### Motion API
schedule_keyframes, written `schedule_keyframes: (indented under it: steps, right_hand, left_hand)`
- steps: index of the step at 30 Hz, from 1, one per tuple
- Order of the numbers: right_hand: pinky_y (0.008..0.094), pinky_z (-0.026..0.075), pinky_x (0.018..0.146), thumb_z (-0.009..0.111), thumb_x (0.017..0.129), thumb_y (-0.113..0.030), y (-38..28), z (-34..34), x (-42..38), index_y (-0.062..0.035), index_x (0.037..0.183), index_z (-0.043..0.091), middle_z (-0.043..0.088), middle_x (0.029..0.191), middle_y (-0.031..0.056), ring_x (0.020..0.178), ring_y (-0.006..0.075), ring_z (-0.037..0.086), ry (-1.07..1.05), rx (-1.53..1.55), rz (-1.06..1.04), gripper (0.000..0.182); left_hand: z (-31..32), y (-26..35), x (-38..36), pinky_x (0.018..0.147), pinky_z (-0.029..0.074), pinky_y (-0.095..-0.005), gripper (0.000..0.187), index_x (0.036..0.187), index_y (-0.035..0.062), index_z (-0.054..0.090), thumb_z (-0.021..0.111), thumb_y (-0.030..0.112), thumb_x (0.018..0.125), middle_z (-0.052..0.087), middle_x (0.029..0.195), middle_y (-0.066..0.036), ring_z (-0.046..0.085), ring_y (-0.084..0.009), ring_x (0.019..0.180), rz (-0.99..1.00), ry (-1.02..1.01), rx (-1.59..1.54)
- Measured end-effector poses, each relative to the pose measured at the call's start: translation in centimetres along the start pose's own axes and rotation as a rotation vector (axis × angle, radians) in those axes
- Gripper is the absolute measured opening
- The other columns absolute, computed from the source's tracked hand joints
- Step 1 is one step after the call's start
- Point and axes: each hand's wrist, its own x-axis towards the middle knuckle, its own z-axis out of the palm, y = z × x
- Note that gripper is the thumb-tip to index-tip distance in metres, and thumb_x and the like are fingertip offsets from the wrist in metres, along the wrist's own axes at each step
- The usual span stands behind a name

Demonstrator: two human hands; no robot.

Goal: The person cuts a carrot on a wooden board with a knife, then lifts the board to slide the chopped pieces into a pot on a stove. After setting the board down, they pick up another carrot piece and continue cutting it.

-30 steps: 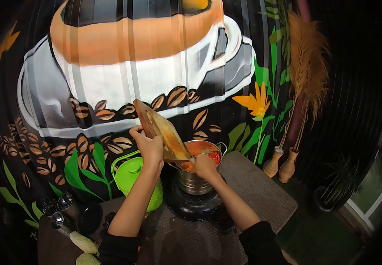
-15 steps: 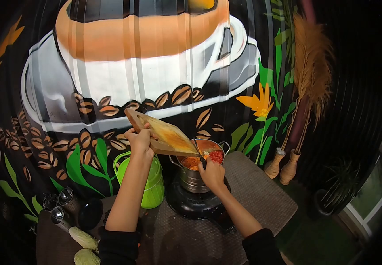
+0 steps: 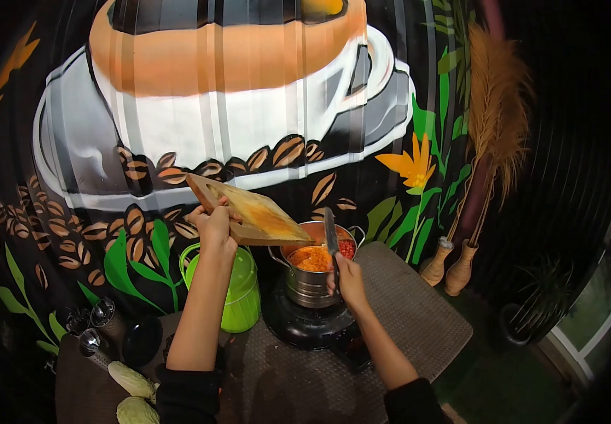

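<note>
My left hand (image 3: 215, 228) grips a wooden cutting board (image 3: 259, 214) by its near left edge, holding it tilted with the low corner over the pot. Orange stains mark its face. In my right hand (image 3: 350, 280) is a knife (image 3: 331, 233), its blade pointing up, just right of the board's corner. Below both stands a metal pot (image 3: 310, 290) with two side handles. Inside it lie an orange chopped or grated food (image 3: 312, 258) and red pieces (image 3: 348, 248) at the right. The pot rests on a black portable stove (image 3: 310, 321).
A lime-green lidded bucket (image 3: 240, 300) stands left of the stove. Metal utensil holders (image 3: 100, 339) and pale green cabbages (image 3: 133, 381) sit at the table's left. Behind rises a painted corrugated wall (image 3: 249, 127). Vases with dried plumes (image 3: 461, 268) stand beyond the table's (image 3: 419, 311) right edge.
The cutting board has moved slightly left, away from the pot's middle. My right hand has drawn the knife off the board and turned its blade upward, exposing more of the orange food.
</note>
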Motion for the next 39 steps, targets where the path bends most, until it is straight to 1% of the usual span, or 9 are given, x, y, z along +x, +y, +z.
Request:
schedule_keyframes:
  steps: [4,7,16,19,21,25,28,33,39]
  right_hand:
    - [0.0233,0.035,0.041,0.034,0.099,-0.039,0.6,2.7,3.7,-0.0040,0.087,0.047,0.037,0.047,-0.0001,0.038,0.0109,0.037,-0.093,0.524,0.067,0.039]
    - [0.0225,0.033,0.040,0.034,0.099,-0.038,1.5,3.3,3.4,-0.0055,0.084,0.046,0.033,0.046,-0.0017,0.037,0.0101,0.034,-0.087,0.546,0.110,0.038]
    - [0.0220,0.029,0.035,0.038,0.098,-0.035,3.2,0.3,-3.6,-0.0059,0.079,0.049,0.035,0.044,-0.0007,0.034,0.0098,0.034,-0.202,0.572,0.293,0.037]
    - [0.0235,0.030,0.035,0.040,0.097,-0.033,3.6,-1.6,-4.5,-0.0036,0.079,0.053,0.040,0.044,0.0011,0.034,0.0104,0.037,-0.141,0.242,0.275,0.037]
    - [0.0249,0.031,0.037,0.043,0.095,-0.031,3.5,-2.1,-3.7,-0.0011,0.082,0.056,0.044,0.045,0.0026,0.036,0.0092,0.041,0.150,-0.212,-0.025,0.035]
    - [0.0439,0.044,0.056,0.046,0.092,-0.029,-0.4,0.7,-1.0,0.0009,0.092,0.056,0.060,0.062,0.0188,0.059,0.0346,0.061,0.275,-0.826,-0.357,0.032]
    - [0.0496,0.046,0.063,0.046,0.092,-0.030,-0.4,2.5,0.0,0.0019,0.094,0.055,0.061,0.072,0.0251,0.069,0.0400,0.061,0.026,-0.937,-0.346,0.033]
    - [0.0492,0.044,0.065,0.047,0.092,-0.027,2.9,2.2,1.5,0.0065,0.085,0.056,0.059,0.071,0.0265,0.071,0.0400,0.061,0.110,-0.910,-0.168,0.035]
    - [0.0495,0.042,0.064,0.042,0.095,-0.026,1.2,3.6,0.4,0.0095,0.083,0.057,0.058,0.072,0.0287,0.071,0.0416,0.059,0.080,-0.623,-0.349,0.040]
  left_hand:
    - [-0.9,0.3,-0.7,0.058,0.054,-0.0333,0.059,0.114,0.0030,0.027,0.047,-0.019,0.063,0.049,0.109,-0.015,0.055,-0.0273,0.088,-0.055,-0.034,-0.038]
    - [-3.0,-0.3,2.2,0.060,0.055,-0.0354,0.054,0.110,-0.0004,0.037,0.048,-0.020,0.061,0.048,0.104,-0.013,0.056,-0.0284,0.087,-0.229,-0.144,-0.124]
    - [-3.0,-0.4,4.5,0.070,0.053,-0.0377,0.052,0.111,0.0043,0.043,0.045,-0.018,0.064,0.046,0.106,-0.014,0.055,-0.0288,0.086,-0.191,-0.001,-0.134]
    - [-1.7,0.2,3.1,0.064,0.054,-0.0358,0.055,0.112,0.0040,0.038,0.048,-0.018,0.062,0.047,0.107,-0.013,0.055,-0.0274,0.085,-0.089,0.052,-0.052]
    - [-0.7,0.0,1.8,0.059,0.053,-0.0339,0.057,0.112,0.0055,0.032,0.047,-0.019,0.063,0.047,0.105,-0.013,0.054,-0.0260,0.083,-0.043,0.046,-0.043]
    - [0.4,-0.8,-0.3,0.053,0.048,-0.0300,0.060,0.112,0.0089,0.025,0.047,-0.019,0.064,0.049,0.104,-0.013,0.053,-0.0232,0.079,0.031,-0.010,-0.002]
    - [0.6,-1.0,-0.9,0.053,0.047,-0.0291,0.059,0.111,0.0089,0.025,0.048,-0.018,0.064,0.049,0.104,-0.013,0.052,-0.0224,0.079,0.020,-0.044,0.004]
    - [0.3,-1.0,-1.2,0.054,0.047,-0.0291,0.058,0.110,0.0088,0.025,0.048,-0.018,0.064,0.049,0.103,-0.013,0.052,-0.0220,0.077,0.030,-0.071,0.028]
    - [0.2,-1.0,-1.8,0.054,0.046,-0.0283,0.056,0.109,0.0082,0.026,0.048,-0.018,0.064,0.049,0.103,-0.013,0.052,-0.0210,0.076,0.039,-0.124,0.022]
